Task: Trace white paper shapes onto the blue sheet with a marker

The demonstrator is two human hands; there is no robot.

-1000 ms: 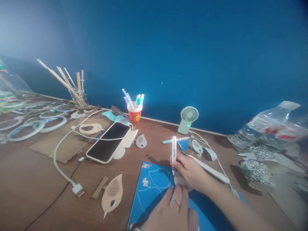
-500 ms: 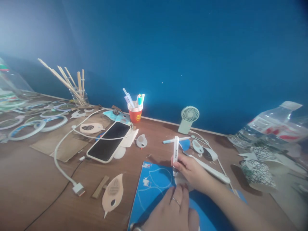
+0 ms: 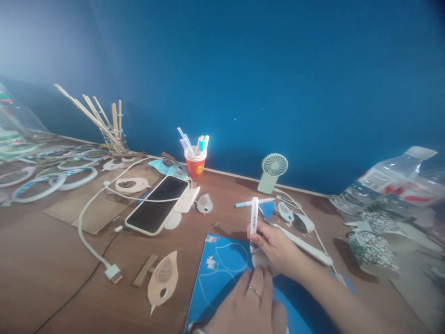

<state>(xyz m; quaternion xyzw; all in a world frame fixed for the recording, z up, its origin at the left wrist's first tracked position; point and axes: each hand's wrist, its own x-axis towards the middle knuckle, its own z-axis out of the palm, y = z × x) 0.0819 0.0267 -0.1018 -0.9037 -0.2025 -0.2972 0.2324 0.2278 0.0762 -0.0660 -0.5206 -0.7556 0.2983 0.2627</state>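
Note:
My right hand (image 3: pixel 276 248) grips a white marker (image 3: pixel 253 218) upright, its tip down on a blue sheet of paper (image 3: pixel 222 273) that bears white drawn outlines. Under the marker tip lies a small pale cut-out template (image 3: pixel 259 260), partly hidden by my fingers. My left hand (image 3: pixel 248 304), with a ring on one finger, lies flat on the blue sheet and presses on the template's near edge with its fingertips.
A phone (image 3: pixel 156 204) with a white cable (image 3: pixel 90 232) lies left of centre. A tan bird-shaped cut-out (image 3: pixel 162 278) rests near the front. Behind are a red cup of markers (image 3: pixel 194 164), a small fan (image 3: pixel 273 171), a jar of sticks (image 3: pixel 111 134) and, at right, a plastic bottle (image 3: pixel 385 181).
The marker has tilted and shifted very slightly to the right in my right hand. My left hand stays put on the sheet.

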